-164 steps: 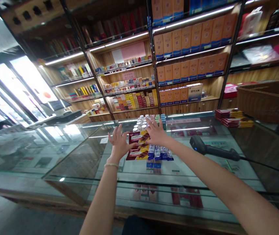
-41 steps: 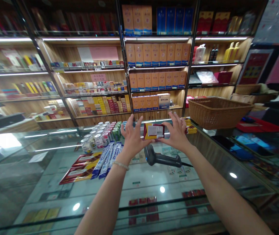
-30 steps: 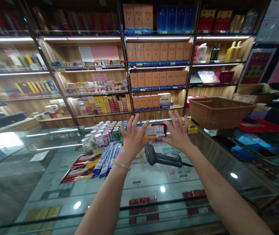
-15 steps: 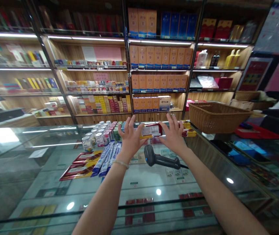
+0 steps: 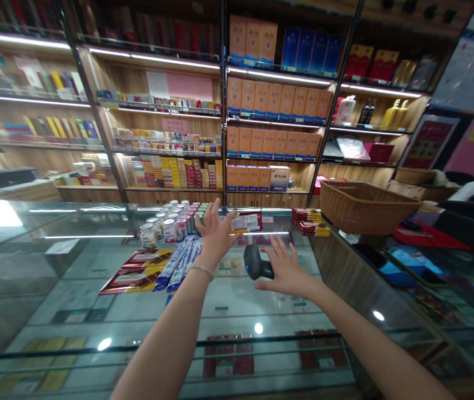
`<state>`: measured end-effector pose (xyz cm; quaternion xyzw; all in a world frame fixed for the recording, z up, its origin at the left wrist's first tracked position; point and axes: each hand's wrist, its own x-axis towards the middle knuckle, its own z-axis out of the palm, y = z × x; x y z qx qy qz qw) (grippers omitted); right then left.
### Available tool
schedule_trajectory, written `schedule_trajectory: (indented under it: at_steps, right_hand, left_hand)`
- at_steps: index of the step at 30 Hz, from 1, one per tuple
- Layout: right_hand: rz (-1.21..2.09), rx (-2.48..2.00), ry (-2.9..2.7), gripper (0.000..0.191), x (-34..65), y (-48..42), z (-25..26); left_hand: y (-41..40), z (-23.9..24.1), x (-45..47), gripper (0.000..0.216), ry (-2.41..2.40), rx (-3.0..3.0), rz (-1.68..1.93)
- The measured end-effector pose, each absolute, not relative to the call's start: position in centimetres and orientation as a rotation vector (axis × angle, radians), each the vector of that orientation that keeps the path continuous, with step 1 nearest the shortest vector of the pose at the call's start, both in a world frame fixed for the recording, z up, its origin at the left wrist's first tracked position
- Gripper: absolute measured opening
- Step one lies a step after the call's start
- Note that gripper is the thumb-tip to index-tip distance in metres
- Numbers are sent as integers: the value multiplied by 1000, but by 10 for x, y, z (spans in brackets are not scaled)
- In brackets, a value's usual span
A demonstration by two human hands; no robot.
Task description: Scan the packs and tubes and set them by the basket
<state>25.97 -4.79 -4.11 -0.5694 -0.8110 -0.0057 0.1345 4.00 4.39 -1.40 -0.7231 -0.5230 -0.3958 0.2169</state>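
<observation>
My left hand (image 5: 216, 236) grips the left end of a red and yellow chocolate bar packet (image 5: 247, 222), its other fingers spread upward. The packet's label side with a barcode faces me. A black barcode scanner (image 5: 253, 262) lies on the glass counter (image 5: 237, 316). Over its handle is my right hand (image 5: 285, 269), fingers spread and not wrapped round it; the palm hides most of the handle. Left of my left hand are several blue-and-white stick packets (image 5: 178, 264) and flat red and yellow chocolate packets (image 5: 137, 272).
Several cans (image 5: 170, 228) stand in rows at the counter's far side. A stack of red and yellow packets (image 5: 309, 221) lies beside a wicker basket (image 5: 366, 205) on the right. Shelves with boxed goods (image 5: 262, 144) line the back wall.
My right hand has let go of the chocolate packet and come down and nearer, over the scanner's handle. The left hand still has the packet.
</observation>
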Motion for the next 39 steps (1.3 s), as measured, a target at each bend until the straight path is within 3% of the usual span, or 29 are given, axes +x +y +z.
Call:
schedule_trajectory:
  at_steps: [10,13,22,26,32,39]
  right_hand:
    - [-30,-1631,-2379,50,259,-39,-42]
    - [-67,-1591,-2388,42,258,-33,-42]
    - [-80,-1416,-2104,41,271,-23,-46]
    - [105,-1312,-1911,43,285,-23,-38]
    - [677,-1368,-1762,39,290,-31,-23]
    - [703,-1338,-1731,39,281,-38,-17]
  left_hand:
    - [43,-11,41,68,-1481,-2022,-1106]
    - [44,-12,40,68,-1506,-2000,-1080]
    - [45,-13,39,66,-1611,-1930,-1059]
    - [44,-12,40,64,-1615,-1922,-1056]
    - [46,-13,39,66,-1616,-1925,-1059]
    - [45,-13,39,67,-1638,-1940,-1066]
